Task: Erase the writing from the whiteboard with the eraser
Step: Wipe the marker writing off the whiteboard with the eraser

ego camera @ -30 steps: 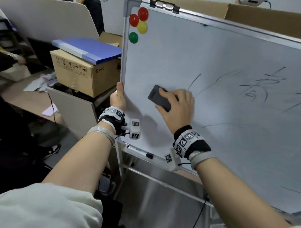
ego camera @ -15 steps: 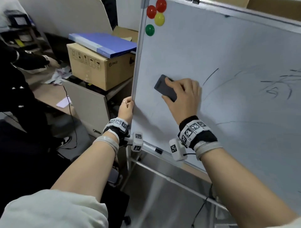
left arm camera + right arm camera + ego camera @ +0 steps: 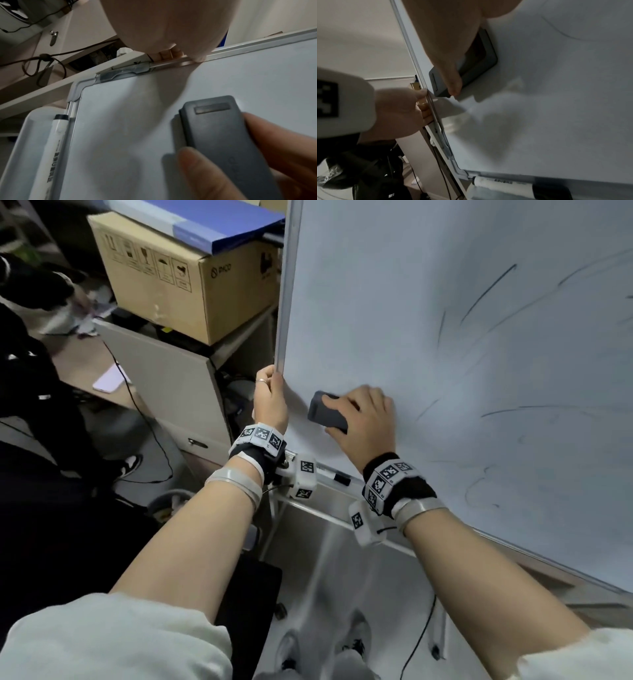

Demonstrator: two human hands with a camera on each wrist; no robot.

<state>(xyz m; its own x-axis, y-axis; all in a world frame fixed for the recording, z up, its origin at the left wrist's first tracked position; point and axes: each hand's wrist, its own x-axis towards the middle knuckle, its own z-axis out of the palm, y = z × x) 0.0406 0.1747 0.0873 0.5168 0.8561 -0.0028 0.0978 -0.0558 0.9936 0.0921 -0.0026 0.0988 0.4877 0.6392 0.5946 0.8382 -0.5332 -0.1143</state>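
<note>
Head view: right hand (image 3: 364, 422) is gripping the eraser (image 3: 327, 414), pressing it on the whiteboard (image 3: 394, 302) lower left; left hand (image 3: 270, 402) is clamping the frame. Should sweep right, flat, across remaining strokes (image 3: 486, 292).

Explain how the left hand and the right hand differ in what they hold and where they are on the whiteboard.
The left hand grips the whiteboard's left frame edge, fingers curled behind it; the right hand holds the dark grey eraser.
The left hand sits at the border; the right hand is on the white surface, pressing the eraser flat against it.
Both hands wear wrist bands with black-and-white markers, and both are low on the board, near its left side.
</note>
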